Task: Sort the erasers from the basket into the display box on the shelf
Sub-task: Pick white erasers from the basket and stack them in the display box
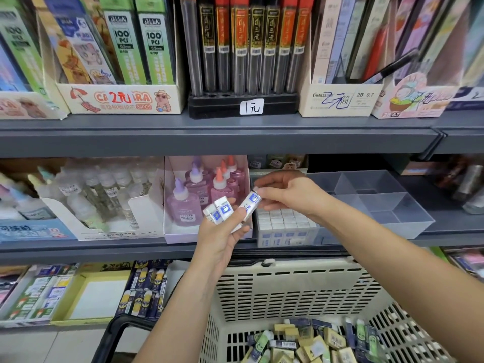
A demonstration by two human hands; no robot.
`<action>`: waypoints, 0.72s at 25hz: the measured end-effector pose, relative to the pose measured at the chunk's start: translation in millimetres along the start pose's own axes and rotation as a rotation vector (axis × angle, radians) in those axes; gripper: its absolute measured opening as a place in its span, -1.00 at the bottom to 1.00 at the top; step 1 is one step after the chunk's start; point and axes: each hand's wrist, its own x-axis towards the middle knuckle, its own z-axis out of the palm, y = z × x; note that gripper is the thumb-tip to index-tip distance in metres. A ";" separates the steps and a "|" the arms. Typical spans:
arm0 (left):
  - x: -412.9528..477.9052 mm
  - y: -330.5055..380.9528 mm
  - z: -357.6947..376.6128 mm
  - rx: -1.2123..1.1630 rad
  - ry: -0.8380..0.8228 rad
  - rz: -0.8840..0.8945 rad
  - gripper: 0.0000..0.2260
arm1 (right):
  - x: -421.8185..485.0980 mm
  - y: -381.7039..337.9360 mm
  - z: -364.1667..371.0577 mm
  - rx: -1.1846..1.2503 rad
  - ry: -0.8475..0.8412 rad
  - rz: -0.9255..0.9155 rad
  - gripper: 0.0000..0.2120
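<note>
One eraser between pinched right fingers

The basket runs off the bottom edge, and the print on its erasers is too small to read.

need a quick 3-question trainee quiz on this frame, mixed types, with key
1. Multiple choice: what does the right hand pinch?
A) a glue bottle
B) one blue-and-white eraser
C) a tube of pencil leads

2. True or false: the left hand is empty.

3. Fill in: the loose erasers not yet picked up lie in the ____ below the hands.

Key:
1. B
2. False. It holds a bunch of erasers.
3. basket
</note>
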 end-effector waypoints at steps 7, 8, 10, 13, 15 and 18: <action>1.7 -1.4 -0.5 0.037 0.032 0.003 -0.91 | 12.9 -1.1 -14.1 0.015 0.158 0.075 -0.92; 2.3 -1.9 -0.8 0.063 0.042 0.006 -0.90 | 18.4 -2.1 -19.6 -0.009 0.212 0.058 -0.92; 4.3 -2.9 -1.2 0.112 0.051 0.028 -0.92 | 32.6 -3.6 -31.9 -0.277 0.305 0.025 -0.84; 7.0 -4.6 -2.9 0.148 0.030 0.061 -0.92 | 50.0 1.3 -37.6 -0.835 0.367 -0.020 -0.62; 8.8 -6.3 -4.8 0.173 0.022 0.077 -0.84 | 58.1 5.3 -33.4 -0.954 0.345 -0.074 -0.64; 9.0 -7.9 -6.8 0.171 0.010 0.097 -0.84 | 67.6 16.0 -23.8 -0.863 0.223 -0.082 -0.78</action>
